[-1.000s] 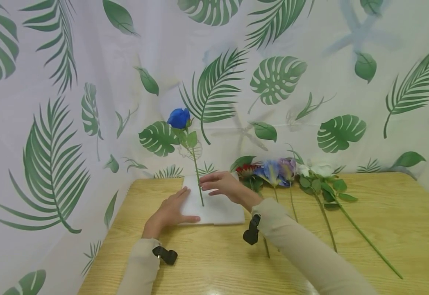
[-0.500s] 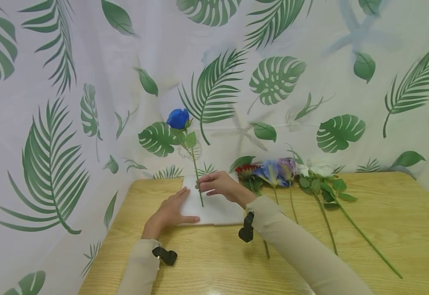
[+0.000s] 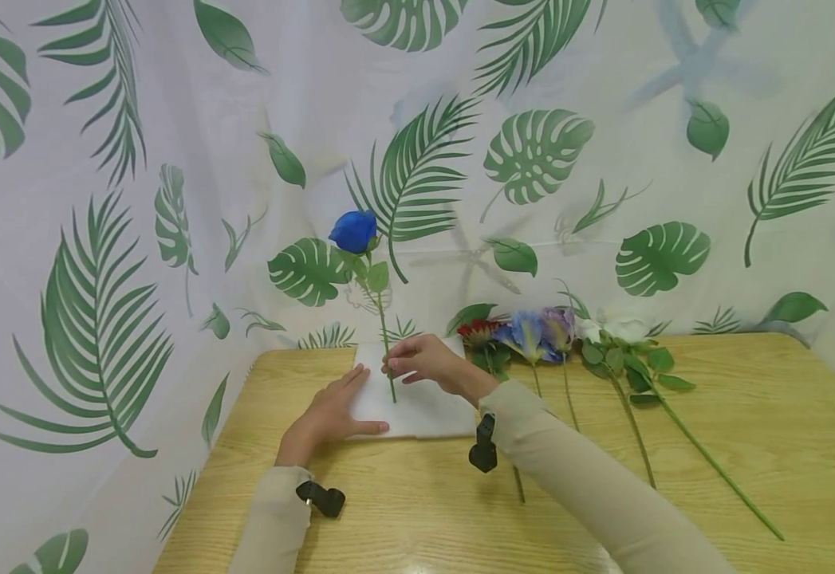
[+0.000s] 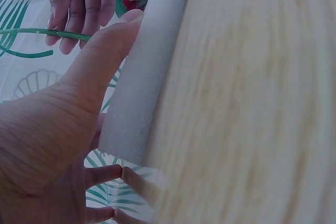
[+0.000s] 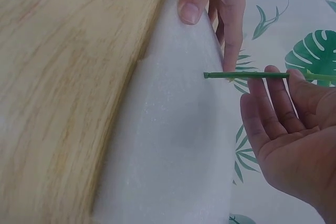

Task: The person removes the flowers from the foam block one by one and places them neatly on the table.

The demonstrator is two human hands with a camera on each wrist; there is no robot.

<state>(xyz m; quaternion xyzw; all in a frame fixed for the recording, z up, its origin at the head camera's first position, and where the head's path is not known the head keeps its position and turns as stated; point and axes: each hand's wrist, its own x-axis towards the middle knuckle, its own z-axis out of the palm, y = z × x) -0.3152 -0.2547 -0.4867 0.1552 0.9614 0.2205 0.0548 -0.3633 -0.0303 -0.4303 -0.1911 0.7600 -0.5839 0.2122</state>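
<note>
A blue artificial rose (image 3: 354,232) stands nearly upright over a white foam block (image 3: 435,410). My right hand (image 3: 427,365) pinches its green stem (image 5: 247,75) between thumb and fingers, low on the stem. The whole cut end of the stem shows close over the foam's top. On the block's left side rests my left hand (image 3: 331,413), thumb (image 4: 100,59) straight along the near edge and fingers spread at the left edge.
To the right on the wooden table (image 3: 403,494) lie a red flower (image 3: 479,331), a blue-violet iris (image 3: 528,335), a purple flower (image 3: 559,327) and white roses (image 3: 627,328). Their stems reach toward me, partly under the right forearm. Behind hangs a leaf-print curtain (image 3: 446,295).
My right hand's thumb and fingers have drawn together on the stem. The rose's head has shifted slightly right. My left hand has stayed put.
</note>
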